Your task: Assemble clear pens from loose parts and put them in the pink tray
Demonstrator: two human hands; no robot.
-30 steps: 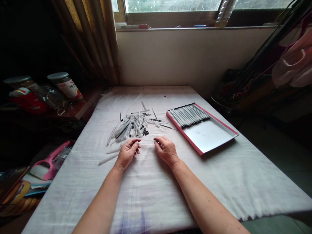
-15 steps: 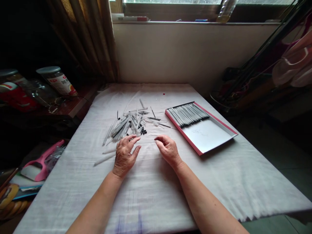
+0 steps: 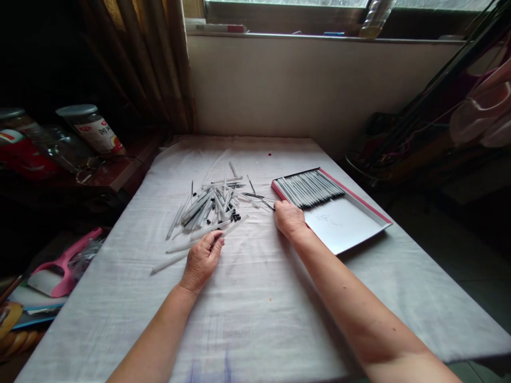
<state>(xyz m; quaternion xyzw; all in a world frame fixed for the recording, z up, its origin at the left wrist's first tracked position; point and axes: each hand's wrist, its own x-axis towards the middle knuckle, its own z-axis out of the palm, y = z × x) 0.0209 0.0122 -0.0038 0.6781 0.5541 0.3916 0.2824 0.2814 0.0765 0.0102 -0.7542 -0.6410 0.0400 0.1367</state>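
My left hand [image 3: 202, 260] is closed, pinching a clear pen barrel [image 3: 237, 224] that sticks out up and to the right past the fingertips. Just beyond it lies a pile of clear pen barrels [image 3: 203, 205], with small black plugs [image 3: 235, 217] at its right side. My right hand [image 3: 290, 218] is closed at the left edge of the box, its fingertips on the end of a dark pen refill [image 3: 268, 205]. Its fingers are partly hidden behind the hand. More thin refills [image 3: 252, 196] lie around that spot.
A shallow white box with red sides [image 3: 355, 226] holds a row of assembled pens [image 3: 309, 189] in its far part. A pale cloth [image 3: 255, 330] covers the table. Jars [image 3: 93, 130] and pink scissors-like handles [image 3: 66, 263] are at the left, beyond the table edge.
My right hand has moved right and forward to the refill beside the box. My left hand has gone from spread fingers to a pinch, with a clear barrel now in it.
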